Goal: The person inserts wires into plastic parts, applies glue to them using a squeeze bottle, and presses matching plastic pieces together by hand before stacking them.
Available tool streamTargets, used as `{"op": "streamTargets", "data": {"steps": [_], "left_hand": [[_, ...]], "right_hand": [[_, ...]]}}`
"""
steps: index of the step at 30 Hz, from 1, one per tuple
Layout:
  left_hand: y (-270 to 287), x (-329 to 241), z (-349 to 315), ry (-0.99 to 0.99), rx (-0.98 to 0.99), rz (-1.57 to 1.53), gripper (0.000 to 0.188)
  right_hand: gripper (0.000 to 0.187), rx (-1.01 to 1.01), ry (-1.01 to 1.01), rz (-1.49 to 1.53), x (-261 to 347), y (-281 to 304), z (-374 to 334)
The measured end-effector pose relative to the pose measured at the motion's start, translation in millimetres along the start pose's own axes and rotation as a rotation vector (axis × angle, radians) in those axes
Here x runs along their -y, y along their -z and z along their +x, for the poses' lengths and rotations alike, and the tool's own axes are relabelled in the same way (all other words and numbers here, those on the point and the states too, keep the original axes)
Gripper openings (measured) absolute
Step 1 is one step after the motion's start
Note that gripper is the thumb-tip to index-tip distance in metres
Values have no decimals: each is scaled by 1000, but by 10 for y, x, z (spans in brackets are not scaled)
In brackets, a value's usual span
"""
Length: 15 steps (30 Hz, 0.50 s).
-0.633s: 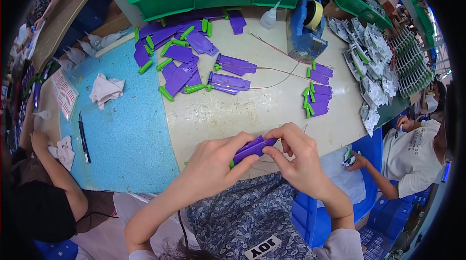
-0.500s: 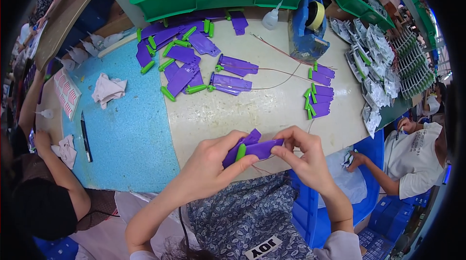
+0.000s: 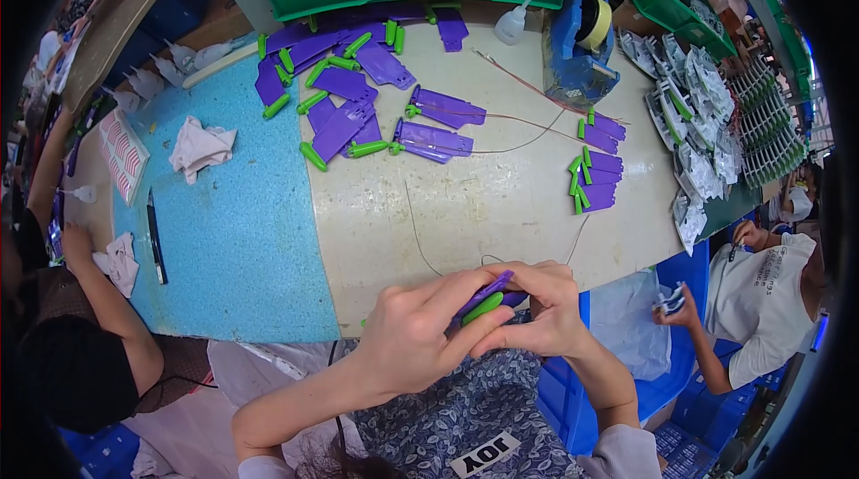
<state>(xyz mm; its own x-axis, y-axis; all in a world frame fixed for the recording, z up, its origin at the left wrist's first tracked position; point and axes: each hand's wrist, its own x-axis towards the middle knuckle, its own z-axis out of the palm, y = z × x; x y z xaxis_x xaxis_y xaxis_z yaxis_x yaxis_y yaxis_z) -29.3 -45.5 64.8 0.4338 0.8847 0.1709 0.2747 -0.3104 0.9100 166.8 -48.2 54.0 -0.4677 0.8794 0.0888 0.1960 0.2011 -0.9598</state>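
Item: one purple-and-green piece [image 3: 484, 307], above the near edge of your desk [image 3: 358, 237]; your left hand [image 3: 407, 327] pinches it between thumb and fingers, your right hand [image 3: 548, 311] curls around its right end, fingertip contact indiscernible. Step in hand: apparently two-handed adjustment; the next move likely calls for a steady left pinch, thin wire [image 3: 414, 228] clear. Hidden behind your fingers: most of the piece, the wire's near end.

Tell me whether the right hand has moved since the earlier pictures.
Yes. The right hand has moved nearer the person's body, farther from the blue tape dispenser.
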Motion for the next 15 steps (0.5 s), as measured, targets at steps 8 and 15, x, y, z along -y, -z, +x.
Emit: {"op": "streamTargets", "data": {"steps": [8,15], "left_hand": [[310,206,-16,218,37,-88,34],[212,127,199,191,281,-100,24]], "right_hand": [[36,-32,-245,-172,109,276,-36],[6,-276,-16,-464,428,60,186]]}}
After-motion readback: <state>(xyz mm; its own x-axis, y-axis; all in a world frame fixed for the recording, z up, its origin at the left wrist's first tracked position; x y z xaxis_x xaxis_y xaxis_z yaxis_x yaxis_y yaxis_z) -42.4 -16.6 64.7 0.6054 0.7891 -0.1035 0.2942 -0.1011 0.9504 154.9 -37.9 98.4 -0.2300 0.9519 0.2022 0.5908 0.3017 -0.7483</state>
